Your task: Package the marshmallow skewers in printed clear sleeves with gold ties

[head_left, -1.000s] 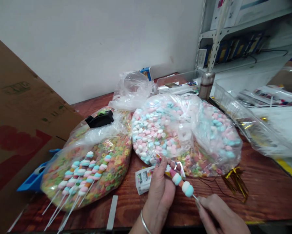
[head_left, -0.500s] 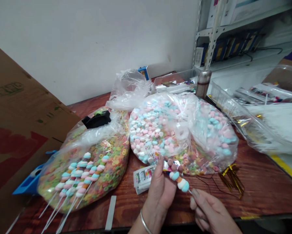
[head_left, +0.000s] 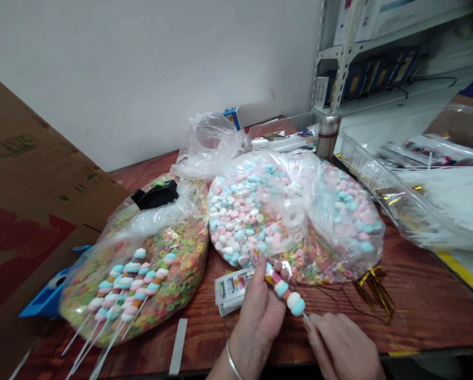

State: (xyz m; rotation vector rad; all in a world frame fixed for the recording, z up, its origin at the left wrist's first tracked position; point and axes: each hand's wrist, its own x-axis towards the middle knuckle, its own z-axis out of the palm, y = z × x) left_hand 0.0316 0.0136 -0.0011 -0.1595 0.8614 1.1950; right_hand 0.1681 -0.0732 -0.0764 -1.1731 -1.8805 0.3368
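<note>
Reddish wooden table [head_left: 418,311], white wall behind, metal shelving at 1 o'clock. Working the feed remotely, quick notes.

I see the left hand [head_left: 260,306] at 6 o'clock, thumb and fingers pinched on the top end of the candy skewer [head_left: 288,294], right where the small brownish pieces sit. Right hand [head_left: 339,343] at 5 o'clock, fingertips pinched on the bare lower end of the stick. The skewer lies slanted between both hands, just above the table and in front of the marshmallow bag [head_left: 331,211].

At 9 o'clock from the hands is the cereal ring bag [head_left: 181,253], with finished skewers [head_left: 129,285] lying on top of it, sticks pointing toward me. Black tape dispenser [head_left: 155,194] on the far end of that bag. Small white packet [head_left: 230,287] touching the left hand. Gold twist ties [head_left: 374,287] at 3 o'clock. Cardboard box [head_left: 30,184] far left, steel flask [head_left: 328,134] at 12 o'clock.

My read on doing it well: hold the stick rigid from the bottom, slide pieces down along its axis without bending it, squeeze soft pieces lightly so they don't deform, and pack them touching like the finished ones.
</note>
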